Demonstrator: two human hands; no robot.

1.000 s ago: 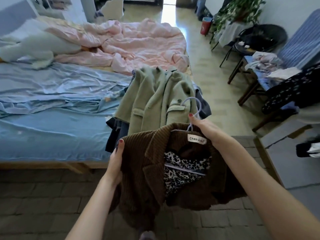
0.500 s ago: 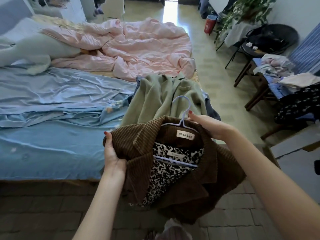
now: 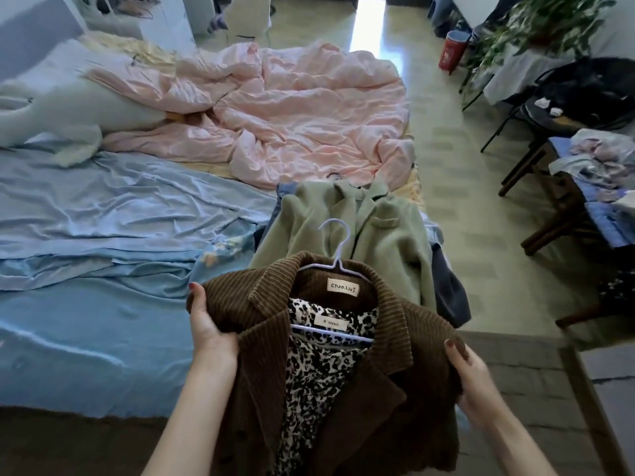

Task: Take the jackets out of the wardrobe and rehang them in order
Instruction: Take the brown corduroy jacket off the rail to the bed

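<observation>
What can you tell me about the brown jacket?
The brown jacket looks like ribbed corduroy, with a wide collar and lapels. It hangs open on a pale hanger, a leopard-print top inside it, and a white label under the collar. The left hand grips one shoulder, the right hand the other, holding it near the bed's edge.

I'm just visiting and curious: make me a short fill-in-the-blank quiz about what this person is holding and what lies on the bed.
1. Both hands, the left hand and the right hand, grip a corduroy jacket whose colour is ____.
2. Inside that jacket hangs a garment with a ____ print.
3. The jacket sits on a white ____, whose hook sticks up above the collar.
4. Behind it, a green coat lies on the ____.

Missing words: brown; leopard; hanger; bed
</observation>
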